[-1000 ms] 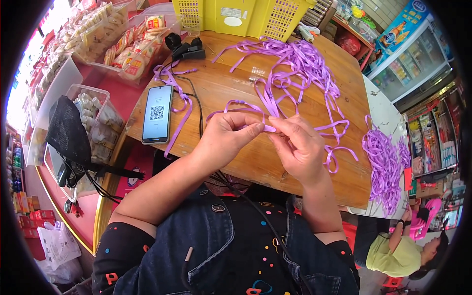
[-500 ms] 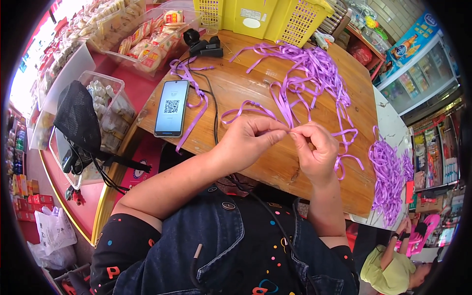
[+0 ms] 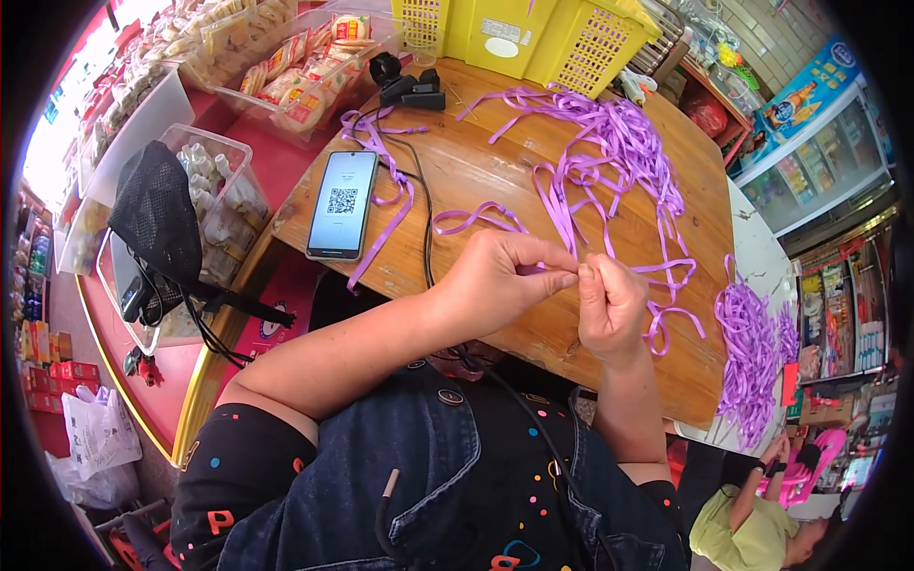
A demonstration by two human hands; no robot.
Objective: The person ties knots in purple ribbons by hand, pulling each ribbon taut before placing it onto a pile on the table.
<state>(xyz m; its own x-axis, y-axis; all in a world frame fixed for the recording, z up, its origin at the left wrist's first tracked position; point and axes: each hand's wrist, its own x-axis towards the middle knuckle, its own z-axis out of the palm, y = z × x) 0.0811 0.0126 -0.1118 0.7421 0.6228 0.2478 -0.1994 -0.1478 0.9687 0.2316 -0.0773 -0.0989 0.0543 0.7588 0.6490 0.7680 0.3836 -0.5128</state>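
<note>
Both my hands meet over the near part of the wooden table, fingertips almost touching. My left hand (image 3: pixel 509 281) pinches a purple ribbon (image 3: pixel 487 211) between thumb and forefinger; the strip loops out behind that hand. My right hand (image 3: pixel 614 300) has its fingers curled, with thumb pressed against forefinger on the same ribbon; the pinched bit is mostly hidden by the fingers. Beyond them lies a tangled heap of purple ribbons (image 3: pixel 624 143), some strands trailing toward my hands. A second bundle of purple ribbons (image 3: pixel 747 352) hangs at the table's right side.
A phone (image 3: pixel 341 205) lies on the wooden table (image 3: pixel 466 143) at left, beside black cables and a loose ribbon. A yellow crate (image 3: pixel 533 43) stands at the back. Clear tubs (image 3: pixel 224 190) of packaged goods line the left. Another person (image 3: pixel 747 523) sits at lower right.
My right hand's fingers have curled in more tightly, and both hands have shifted slightly right and down. The whole view has shifted a little.
</note>
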